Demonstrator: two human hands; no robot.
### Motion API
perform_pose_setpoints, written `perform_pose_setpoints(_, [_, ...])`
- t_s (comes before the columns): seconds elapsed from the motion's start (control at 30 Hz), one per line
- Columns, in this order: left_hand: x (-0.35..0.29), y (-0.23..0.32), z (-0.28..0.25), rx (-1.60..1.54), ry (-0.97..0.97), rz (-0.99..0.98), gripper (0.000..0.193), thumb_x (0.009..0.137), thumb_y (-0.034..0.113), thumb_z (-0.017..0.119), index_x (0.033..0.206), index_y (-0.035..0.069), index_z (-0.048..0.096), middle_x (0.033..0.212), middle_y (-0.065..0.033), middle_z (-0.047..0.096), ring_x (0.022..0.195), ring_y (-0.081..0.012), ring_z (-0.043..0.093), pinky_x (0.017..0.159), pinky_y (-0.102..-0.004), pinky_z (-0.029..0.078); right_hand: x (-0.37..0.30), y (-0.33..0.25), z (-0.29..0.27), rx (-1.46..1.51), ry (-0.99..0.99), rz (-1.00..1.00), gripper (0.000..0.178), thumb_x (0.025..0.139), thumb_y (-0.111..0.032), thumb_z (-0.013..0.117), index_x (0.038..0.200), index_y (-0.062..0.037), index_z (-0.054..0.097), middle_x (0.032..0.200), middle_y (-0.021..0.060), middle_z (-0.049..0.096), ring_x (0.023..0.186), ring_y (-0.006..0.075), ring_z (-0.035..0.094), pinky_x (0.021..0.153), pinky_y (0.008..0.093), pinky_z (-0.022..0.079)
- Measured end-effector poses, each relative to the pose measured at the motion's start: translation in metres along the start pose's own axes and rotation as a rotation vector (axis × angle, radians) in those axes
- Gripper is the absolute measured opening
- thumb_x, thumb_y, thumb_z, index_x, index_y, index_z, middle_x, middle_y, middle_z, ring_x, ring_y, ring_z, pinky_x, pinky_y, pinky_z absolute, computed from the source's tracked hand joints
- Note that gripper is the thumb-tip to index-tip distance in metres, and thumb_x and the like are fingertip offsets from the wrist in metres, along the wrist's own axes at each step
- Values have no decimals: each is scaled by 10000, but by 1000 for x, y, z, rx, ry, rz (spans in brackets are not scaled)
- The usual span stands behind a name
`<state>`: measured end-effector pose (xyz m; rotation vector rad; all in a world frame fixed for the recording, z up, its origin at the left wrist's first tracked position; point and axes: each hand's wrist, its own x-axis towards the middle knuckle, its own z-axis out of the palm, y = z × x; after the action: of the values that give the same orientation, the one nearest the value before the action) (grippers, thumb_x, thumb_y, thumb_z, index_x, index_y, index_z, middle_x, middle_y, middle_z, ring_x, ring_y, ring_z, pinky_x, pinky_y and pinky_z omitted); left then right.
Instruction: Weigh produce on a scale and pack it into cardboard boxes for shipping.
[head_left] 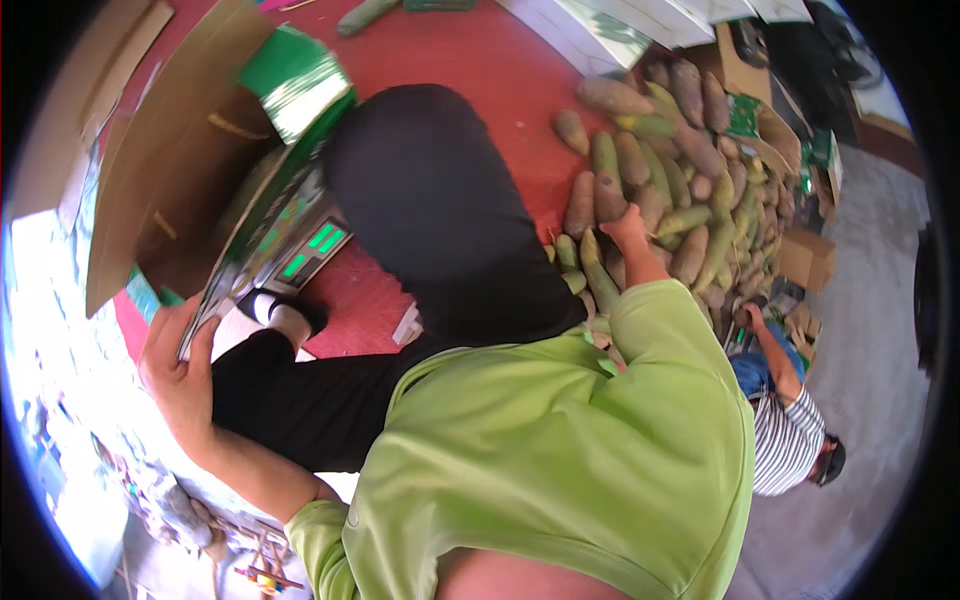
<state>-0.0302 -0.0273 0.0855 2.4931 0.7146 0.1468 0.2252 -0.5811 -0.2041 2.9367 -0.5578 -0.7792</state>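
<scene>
My left hand (pixel 182 372) grips the lower edge of a tall open cardboard box (pixel 125 195), thumb and fingers on either side of its wall. The box is tilted, with a green printed outside and brown inside. Beside it stands a scale (pixel 312 250) with green lit displays, partly hidden by the box. On the right, my right hand (pixel 628 232) reaches to a heap of long green and reddish-brown fruits (pixel 690 255) that look like large mangoes. Its fingers are around the end of a brownish mango (pixel 608 196) at the heap's near side.
The heap lies on a red surface (pixel 450 55). My black-trousered leg (pixel 430 200) lies between box and heap. White boxes (pixel 590 40) stand at the far side. Beyond the heap at right, a person in a striped shirt (pixel 785 440) reaches toward it. Small cardboard boxes (pixel 806 260) are nearby.
</scene>
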Motion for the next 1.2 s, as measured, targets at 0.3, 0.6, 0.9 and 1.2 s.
perform_pose_setpoints(0.3, [4,7,-1,-20,-23,72,167,743,5,684,909,13,696,730,-106,589,680,-257,594,611,-341,452,24,12,14,235,11,-86,735,619,-297,833,1223,-14,522,1132,175,638,1042,318,629,874,409,495])
perform_pose_setpoints(0.6, [-4,0,-1,74,0,83,138,752,94,703,884,55,704,710,-103,563,691,-301,587,613,-398,449,-42,-116,-88,899,-433,-132,606,719,-383,757,1213,-85,575,1183,72,590,1098,222,524,884,445,409])
perform_pose_setpoints(0.9, [-5,-2,-3,76,-11,107,138,760,103,691,893,66,706,719,-89,562,705,-293,592,621,-397,459,-158,-259,-273,815,-323,-1099,662,722,-270,762,1284,5,546,1133,80,622,1083,187,561,953,303,408])
perform_pose_setpoints(1.2, [-9,-6,-4,50,-21,78,144,762,94,683,902,77,709,732,-89,572,710,-289,599,624,-390,472,-304,-401,-283,16,-373,-1619,562,716,-392,719,1060,48,655,1020,206,680,958,275,647,829,356,494])
